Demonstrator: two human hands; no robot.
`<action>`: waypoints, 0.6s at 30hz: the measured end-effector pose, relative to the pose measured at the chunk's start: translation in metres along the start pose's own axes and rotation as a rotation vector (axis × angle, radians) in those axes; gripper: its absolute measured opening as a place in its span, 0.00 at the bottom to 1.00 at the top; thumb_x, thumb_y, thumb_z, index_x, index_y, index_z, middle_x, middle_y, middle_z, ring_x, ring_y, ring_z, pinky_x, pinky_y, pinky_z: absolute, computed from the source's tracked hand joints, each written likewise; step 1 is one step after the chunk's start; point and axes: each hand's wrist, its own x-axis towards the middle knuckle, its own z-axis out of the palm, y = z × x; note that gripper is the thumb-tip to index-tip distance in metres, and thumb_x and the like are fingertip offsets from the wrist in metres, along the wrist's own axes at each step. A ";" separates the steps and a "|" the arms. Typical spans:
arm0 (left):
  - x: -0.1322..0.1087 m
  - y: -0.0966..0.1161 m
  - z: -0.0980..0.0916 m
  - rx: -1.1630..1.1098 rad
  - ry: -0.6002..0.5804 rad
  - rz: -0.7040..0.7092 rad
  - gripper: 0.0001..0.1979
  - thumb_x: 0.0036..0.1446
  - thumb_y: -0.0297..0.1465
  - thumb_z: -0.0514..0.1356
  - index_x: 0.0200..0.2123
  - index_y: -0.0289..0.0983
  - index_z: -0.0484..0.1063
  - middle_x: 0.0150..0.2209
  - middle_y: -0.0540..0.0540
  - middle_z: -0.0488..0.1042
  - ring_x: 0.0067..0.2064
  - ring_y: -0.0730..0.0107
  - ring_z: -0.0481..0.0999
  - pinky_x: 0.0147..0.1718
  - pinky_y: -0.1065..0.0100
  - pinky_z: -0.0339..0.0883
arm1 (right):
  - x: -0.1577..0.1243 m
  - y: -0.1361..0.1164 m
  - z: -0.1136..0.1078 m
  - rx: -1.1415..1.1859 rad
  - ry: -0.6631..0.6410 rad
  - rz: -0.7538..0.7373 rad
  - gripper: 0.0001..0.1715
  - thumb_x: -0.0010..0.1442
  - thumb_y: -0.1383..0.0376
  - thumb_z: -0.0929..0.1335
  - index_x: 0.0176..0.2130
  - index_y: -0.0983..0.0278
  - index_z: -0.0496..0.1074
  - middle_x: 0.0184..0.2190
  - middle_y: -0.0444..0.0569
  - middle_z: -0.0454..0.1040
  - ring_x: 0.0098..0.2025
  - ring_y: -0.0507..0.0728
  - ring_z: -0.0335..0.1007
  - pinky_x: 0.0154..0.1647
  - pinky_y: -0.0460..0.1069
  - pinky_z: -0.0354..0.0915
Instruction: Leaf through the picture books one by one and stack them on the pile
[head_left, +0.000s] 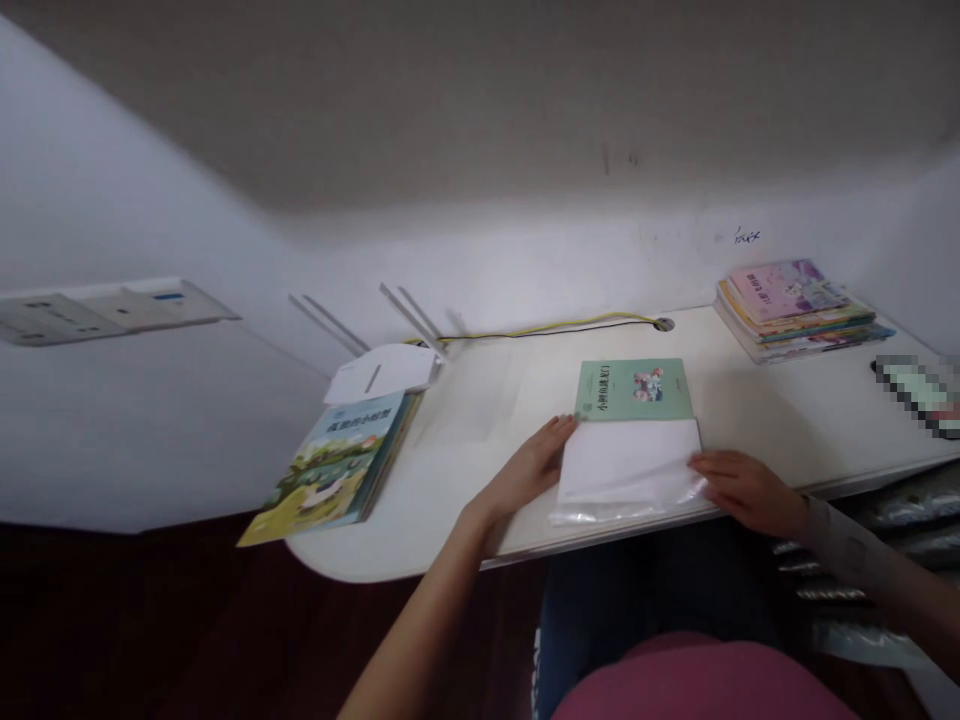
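Left hand, fingers loose, rests at left edge of green book; right hand, grip unclear, touches right edge of white wrapping, presumably so neither slides.

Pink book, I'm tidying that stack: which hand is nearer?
Right. The right hand is in front of the pink book, slightly left; the left hand is farther left.

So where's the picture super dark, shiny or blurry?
Head view: the floor at lower left is almost black; head view again: the plastic along the near edge of the white sheet has pale glints; same view: the green book's tiniest print is too blurry to read, and big square blocks hide part of the phone.
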 end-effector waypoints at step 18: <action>0.068 0.019 0.057 -0.197 0.542 -0.403 0.38 0.53 0.35 0.57 0.63 0.30 0.44 0.55 0.29 0.65 0.54 0.53 0.69 0.49 0.52 0.65 | 0.117 0.107 0.027 0.202 0.531 0.642 0.23 0.55 0.48 0.63 0.42 0.63 0.66 0.36 0.52 0.75 0.40 0.61 0.70 0.42 0.54 0.65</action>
